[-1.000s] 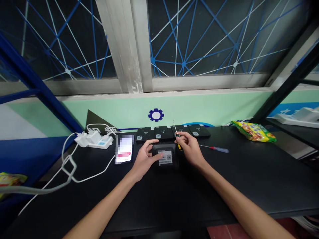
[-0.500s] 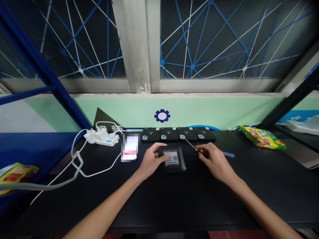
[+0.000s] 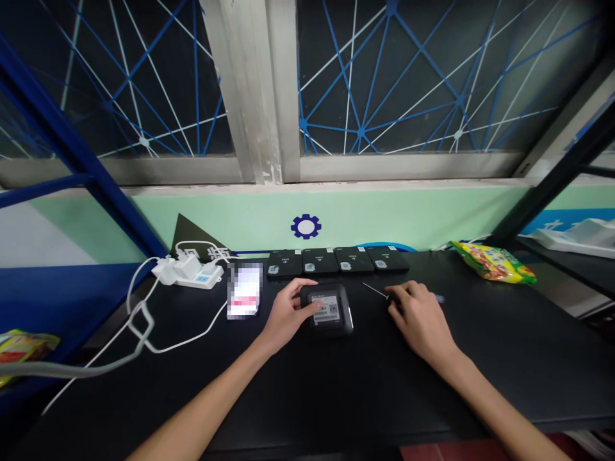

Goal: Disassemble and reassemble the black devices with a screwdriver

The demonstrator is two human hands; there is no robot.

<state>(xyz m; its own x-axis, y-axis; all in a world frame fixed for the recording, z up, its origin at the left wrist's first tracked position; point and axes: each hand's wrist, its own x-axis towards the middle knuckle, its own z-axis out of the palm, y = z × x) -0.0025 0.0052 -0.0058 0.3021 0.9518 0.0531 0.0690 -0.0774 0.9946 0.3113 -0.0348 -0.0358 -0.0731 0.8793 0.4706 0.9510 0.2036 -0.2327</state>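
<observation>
My left hand [image 3: 288, 317] is closed on the left edge of a flat black square device [image 3: 344, 320], with the thumb over its white printed label. The device lies label side up on or just above the black table. To its right, my right hand [image 3: 423, 320] is low over the table, fingers curled round a screwdriver [image 3: 375, 290]. Its thin shaft points left and away from me. The fingers hide most of the handle, and a bluish end shows beyond them.
Several black boxes [image 3: 319, 262] stand in a row along the wall. Left of them lie a phone [image 3: 245, 291] with a blurred screen and a white power strip [image 3: 199, 275] with cables. A yellow-green snack bag [image 3: 494, 262] lies at the back right of the table [image 3: 336, 397].
My right hand has come down toward the table with the screwdriver, whose tip has dropped away from the row of boxes. My left hand keeps its hold. The view has shifted slightly.
</observation>
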